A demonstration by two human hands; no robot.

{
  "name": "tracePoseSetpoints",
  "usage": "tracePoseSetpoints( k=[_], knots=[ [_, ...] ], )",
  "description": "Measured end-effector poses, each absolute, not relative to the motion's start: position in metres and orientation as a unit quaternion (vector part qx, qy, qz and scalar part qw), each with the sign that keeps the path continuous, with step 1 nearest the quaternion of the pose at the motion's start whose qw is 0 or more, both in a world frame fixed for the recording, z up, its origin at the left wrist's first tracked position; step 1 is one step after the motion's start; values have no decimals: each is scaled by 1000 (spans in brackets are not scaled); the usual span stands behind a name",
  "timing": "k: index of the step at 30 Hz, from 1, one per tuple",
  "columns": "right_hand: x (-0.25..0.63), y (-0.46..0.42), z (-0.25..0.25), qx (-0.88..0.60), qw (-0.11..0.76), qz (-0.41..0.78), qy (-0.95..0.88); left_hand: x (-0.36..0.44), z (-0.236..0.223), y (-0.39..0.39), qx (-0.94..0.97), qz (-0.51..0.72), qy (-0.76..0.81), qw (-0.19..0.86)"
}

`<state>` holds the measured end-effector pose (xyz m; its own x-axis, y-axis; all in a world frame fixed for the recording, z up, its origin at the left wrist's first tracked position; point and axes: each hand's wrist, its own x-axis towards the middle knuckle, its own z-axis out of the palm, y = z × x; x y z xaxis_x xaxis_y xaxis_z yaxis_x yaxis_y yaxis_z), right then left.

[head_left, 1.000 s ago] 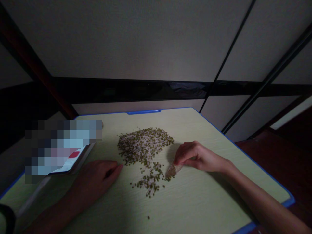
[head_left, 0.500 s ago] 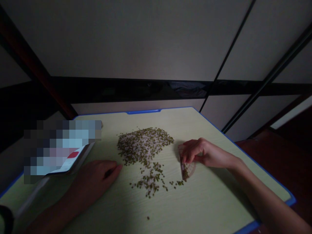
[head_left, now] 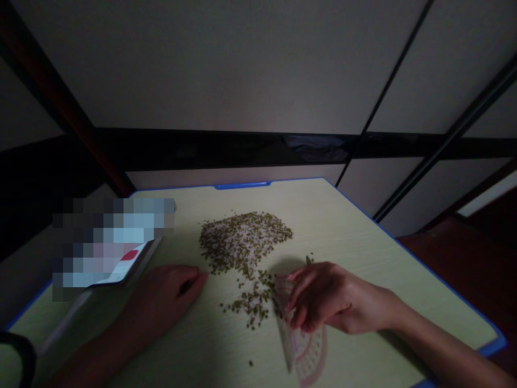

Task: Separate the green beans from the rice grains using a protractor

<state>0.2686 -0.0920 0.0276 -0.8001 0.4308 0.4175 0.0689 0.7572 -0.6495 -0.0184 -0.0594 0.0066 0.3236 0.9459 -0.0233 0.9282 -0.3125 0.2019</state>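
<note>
My right hand [head_left: 323,296] grips a clear protractor [head_left: 309,353] with pink markings, its straight edge turned left toward the scattered beans. That edge meets the right side of a small spread of green beans [head_left: 252,308] mixed with white grains. Behind it lies the larger mound of green beans and white grains [head_left: 244,237]. A few beans [head_left: 309,258] sit just beyond my right fingers. My left hand [head_left: 172,288] rests on the table left of the mound, fingers curled together; whether anything is inside cannot be seen.
A phone or tablet with a lit, blurred screen [head_left: 121,264] leans at the table's left. The pale table [head_left: 363,361] has a blue rim and stands against grey cabinet panels [head_left: 226,70]. One stray bean [head_left: 251,363] lies near the front.
My right hand has brought the protractor nearer and to the left, up to the small spread of beans. A few beans now lie behind that hand. My left hand stays put.
</note>
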Motion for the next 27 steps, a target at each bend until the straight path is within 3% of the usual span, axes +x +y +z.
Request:
tracePoseSetpoints(
  k=[14,21,27],
  knots=[
    [257,-94,16,-115,245,340,-901,-18,6,-58,807,44,581,98],
    [256,-91,6,-82,294,338,-890,-21,3,-59,803,41,587,96],
    [256,-91,6,-87,285,346,-890,-17,7,-59,804,36,585,103]
  ],
)
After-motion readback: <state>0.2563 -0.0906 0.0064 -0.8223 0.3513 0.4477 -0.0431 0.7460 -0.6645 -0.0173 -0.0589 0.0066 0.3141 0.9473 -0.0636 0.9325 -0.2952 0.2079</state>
